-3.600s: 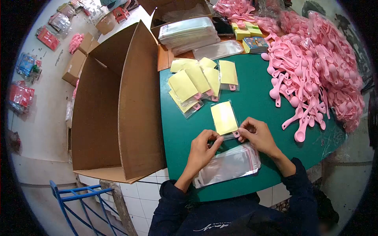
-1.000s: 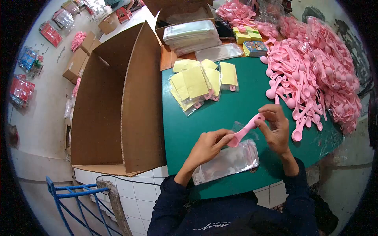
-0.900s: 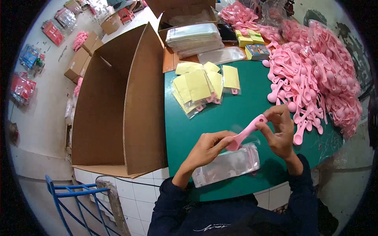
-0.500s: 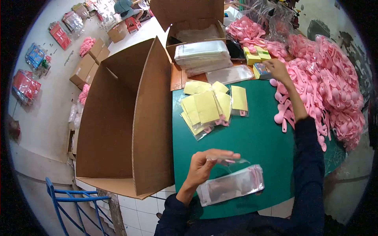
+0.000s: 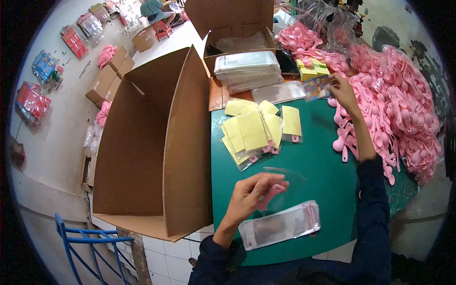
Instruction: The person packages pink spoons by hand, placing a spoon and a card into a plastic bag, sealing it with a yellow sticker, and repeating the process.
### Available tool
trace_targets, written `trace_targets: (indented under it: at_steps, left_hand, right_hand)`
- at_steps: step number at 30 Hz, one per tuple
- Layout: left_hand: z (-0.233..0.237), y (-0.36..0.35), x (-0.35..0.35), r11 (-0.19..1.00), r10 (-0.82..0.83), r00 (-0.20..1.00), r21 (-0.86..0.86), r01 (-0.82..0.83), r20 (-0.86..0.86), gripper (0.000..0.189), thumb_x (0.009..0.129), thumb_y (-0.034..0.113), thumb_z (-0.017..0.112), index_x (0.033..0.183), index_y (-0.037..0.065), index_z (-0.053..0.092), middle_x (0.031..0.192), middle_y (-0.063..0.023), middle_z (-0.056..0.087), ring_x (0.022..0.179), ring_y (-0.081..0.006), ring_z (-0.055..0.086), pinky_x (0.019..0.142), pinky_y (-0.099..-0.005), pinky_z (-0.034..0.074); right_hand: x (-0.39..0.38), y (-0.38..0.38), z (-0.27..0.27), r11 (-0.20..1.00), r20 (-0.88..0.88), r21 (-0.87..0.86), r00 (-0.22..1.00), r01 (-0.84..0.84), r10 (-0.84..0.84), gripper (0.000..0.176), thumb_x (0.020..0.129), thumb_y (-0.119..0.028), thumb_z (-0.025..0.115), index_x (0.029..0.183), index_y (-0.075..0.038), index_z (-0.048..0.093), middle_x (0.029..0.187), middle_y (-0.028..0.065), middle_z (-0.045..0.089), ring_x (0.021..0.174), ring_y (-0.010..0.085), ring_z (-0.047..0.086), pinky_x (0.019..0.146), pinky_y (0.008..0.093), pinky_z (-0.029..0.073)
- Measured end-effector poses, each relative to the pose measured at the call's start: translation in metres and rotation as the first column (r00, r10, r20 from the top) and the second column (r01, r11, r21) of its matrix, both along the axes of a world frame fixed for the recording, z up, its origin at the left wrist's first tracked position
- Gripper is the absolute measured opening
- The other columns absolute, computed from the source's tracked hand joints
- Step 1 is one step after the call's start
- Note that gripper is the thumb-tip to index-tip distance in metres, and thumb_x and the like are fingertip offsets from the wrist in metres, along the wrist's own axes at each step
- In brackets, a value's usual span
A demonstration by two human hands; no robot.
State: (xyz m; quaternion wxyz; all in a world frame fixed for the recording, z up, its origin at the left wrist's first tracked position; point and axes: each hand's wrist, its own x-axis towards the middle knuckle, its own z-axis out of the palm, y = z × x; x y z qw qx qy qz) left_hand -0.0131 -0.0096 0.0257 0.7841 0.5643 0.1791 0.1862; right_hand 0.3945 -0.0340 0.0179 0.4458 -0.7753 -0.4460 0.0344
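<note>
My left hand (image 5: 248,195) is closed on a clear plastic bag with a pink spoon (image 5: 270,196) in it, above the table's near side. Just below lies a stack of clear plastic bags (image 5: 280,225). Farther off, my right hand (image 5: 343,91) pinches a printed card (image 5: 316,88), blurred by motion. Near that hand stand yellow card stacks (image 5: 312,70). Packed bags with yellow cards (image 5: 251,129) lie heaped on the green table (image 5: 318,159), pink handles showing at their lower ends.
Loose pink spoons (image 5: 373,111) and bulging bags of them (image 5: 411,109) fill the right side. A large open cardboard box (image 5: 187,156) borders the table's left edge. Stacked clear bags (image 5: 247,66) stand at the back. A person (image 5: 154,10) sits far behind.
My right hand has lifted a printed card off its stack and moved slightly right. My left hand has turned, so the pink spoon now shows.
</note>
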Motion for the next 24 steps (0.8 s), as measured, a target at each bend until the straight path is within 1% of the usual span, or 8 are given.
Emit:
trace_targets:
  at_steps: [1, 3, 5, 10, 13, 19, 20, 24]
  left_hand:
    - [-0.001, 0.0, 0.003, 1.0, 0.0, 1.0, -0.002, 0.0, 0.005, 0.035, 0.098, 0.024, 0.041, 0.107, -0.003, 0.061, 0.097, -0.0114, 0.066, 0.089, -0.0152, 0.062, 0.074, -0.0246, 0.05]
    - [-0.001, 0.0, 0.007, 1.0, -0.008, 1.0, 0.003, 0.008, -0.01, 0.034, 0.098, 0.023, 0.042, 0.107, -0.003, 0.061, 0.096, -0.0098, 0.066, 0.089, -0.0138, 0.062, 0.077, -0.0236, 0.048]
    - [0.0, -0.001, 0.009, 0.999, -0.038, 0.998, 0.025, 0.039, -0.05, 0.033, 0.098, 0.023, 0.043, 0.107, -0.003, 0.061, 0.096, -0.0089, 0.065, 0.09, -0.0129, 0.061, 0.08, -0.0226, 0.047]
    - [0.011, -0.009, 0.006, 0.973, -0.104, 0.956, 0.171, 0.154, -0.275, 0.031, 0.095, 0.027, 0.048, 0.091, 0.001, 0.065, 0.055, 0.0011, 0.051, 0.05, -0.0063, 0.043, 0.046, -0.0253, 0.035]
    - [0.009, -0.012, 0.008, 0.865, -0.123, 0.954, 0.441, 0.239, -0.274, 0.028, 0.093, 0.025, 0.051, 0.098, 0.002, 0.065, 0.054, -0.0026, 0.049, 0.05, -0.007, 0.043, 0.047, -0.0262, 0.037]
    - [0.0, -0.03, 0.016, 0.768, -0.09, 0.973, 0.608, 0.203, -0.211, 0.052, 0.089, 0.027, 0.058, 0.134, 0.009, 0.04, 0.071, -0.0179, 0.064, 0.058, -0.0271, 0.062, 0.057, -0.034, 0.047]
    - [-0.003, -0.03, 0.016, 0.657, -0.035, 0.956, 0.714, 0.242, -0.293, 0.064, 0.088, 0.026, 0.059, 0.142, 0.015, 0.026, 0.082, -0.0192, 0.067, 0.064, -0.0143, 0.06, 0.064, -0.0349, 0.049]
    - [-0.004, -0.022, 0.006, 0.782, -0.112, 0.912, 0.532, 0.326, -0.395, 0.073, 0.085, 0.023, 0.064, 0.144, 0.016, 0.021, 0.084, -0.0146, 0.068, 0.071, -0.014, 0.061, 0.064, -0.0317, 0.048]
  right_hand:
    - [-0.046, -0.017, 0.024, 0.982, -0.268, 0.069, 0.945, -0.177, 0.189, 0.019, 0.08, -0.008, 0.061, 0.097, -0.002, 0.055, 0.093, 0.0085, 0.062, 0.078, 0.0142, 0.059, 0.061, 0.026, 0.049]
    - [-0.134, -0.054, 0.061, 0.922, -0.436, 0.205, 0.813, -0.328, 0.386, 0.025, 0.08, -0.003, 0.06, 0.103, 0.0, 0.049, 0.088, 0.0045, 0.057, 0.074, 0.0125, 0.057, 0.051, 0.0232, 0.049]
    - [-0.176, -0.089, 0.077, 0.901, -0.467, 0.135, 0.776, -0.411, 0.424, 0.023, 0.078, -0.003, 0.061, 0.099, -0.001, 0.051, 0.085, 0.0043, 0.058, 0.074, 0.0124, 0.058, 0.053, 0.026, 0.049]
    - [-0.206, -0.123, 0.09, 0.873, -0.095, -0.182, 0.892, -0.452, 0.442, 0.021, 0.075, -0.002, 0.062, 0.094, -0.002, 0.054, 0.083, 0.0072, 0.058, 0.073, 0.0157, 0.059, 0.058, 0.0296, 0.048]
    - [-0.21, -0.125, 0.085, 0.815, -0.041, -0.22, 0.84, -0.536, 0.541, 0.02, 0.072, -0.003, 0.063, 0.09, -0.002, 0.054, 0.079, 0.0098, 0.056, 0.071, 0.0219, 0.059, 0.06, 0.0301, 0.046]
    - [-0.224, -0.121, 0.044, 0.68, -0.106, -0.338, 0.744, -0.65, 0.659, 0.017, 0.077, -0.013, 0.063, 0.087, -0.002, 0.054, 0.08, 0.0116, 0.056, 0.072, 0.0251, 0.058, 0.063, 0.033, 0.047]
    - [-0.226, -0.121, 0.03, 0.738, -0.031, -0.22, 0.761, -0.638, 0.648, 0.017, 0.078, -0.015, 0.063, 0.085, -0.001, 0.057, 0.075, 0.0107, 0.057, 0.07, 0.0246, 0.058, 0.062, 0.0321, 0.046]
    - [-0.213, -0.124, 0.006, 0.777, -0.398, -0.104, 0.742, -0.62, 0.539, 0.014, 0.074, -0.011, 0.067, 0.075, -0.001, 0.058, 0.064, 0.0057, 0.056, 0.064, 0.0133, 0.056, 0.062, 0.0267, 0.044]
